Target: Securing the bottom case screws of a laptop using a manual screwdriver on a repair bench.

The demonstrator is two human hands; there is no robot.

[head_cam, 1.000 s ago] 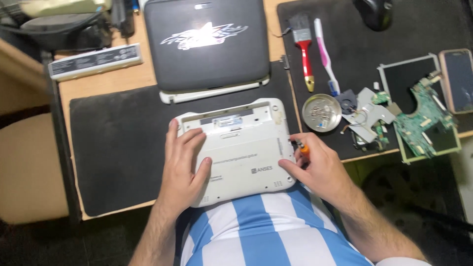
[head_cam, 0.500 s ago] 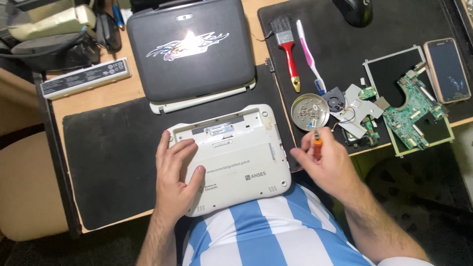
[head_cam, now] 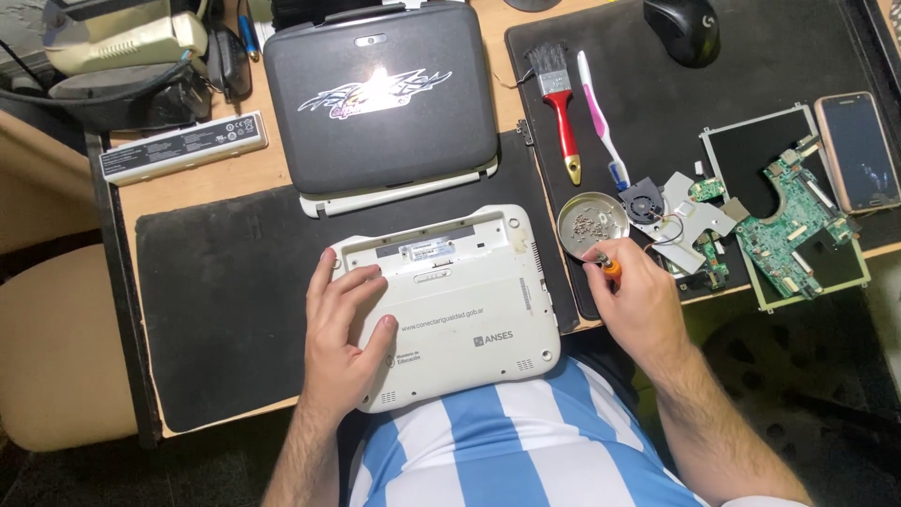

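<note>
Down at the near edge of the desk, a small white netbook (head_cam: 450, 305) lies bottom side up on a black work mat (head_cam: 225, 310), its front overhanging the desk edge toward the person's blue-and-white striped shirt (head_cam: 497, 441). The left hand (head_cam: 343, 343) rests flat and open on the netbook's left part, fingers spread toward the empty battery bay, pressing on it rather than gripping. The right hand (head_cam: 638, 305) is just right of the netbook, closed around a small screwdriver with an orange handle (head_cam: 610, 268); the tool's tip is at the near rim of a round metal dish (head_cam: 593, 223) holding small screws. Behind the netbook lies a second closed netbook with a dark lid (head_cam: 380, 94) bearing a pale decal. Left of it a long grey battery pack (head_cam: 183, 147) lies on the bare wood. On the second black mat (head_cam: 751, 66) to the right lie a red-handled paintbrush (head_cam: 561, 117), a pink and white toothbrush (head_cam: 601, 117), a black mouse (head_cam: 682, 28), a small black fan on a metal plate (head_cam: 671, 211), a green circuit board (head_cam: 793, 211) and a smartphone (head_cam: 859, 150), face up at the far right.
</note>
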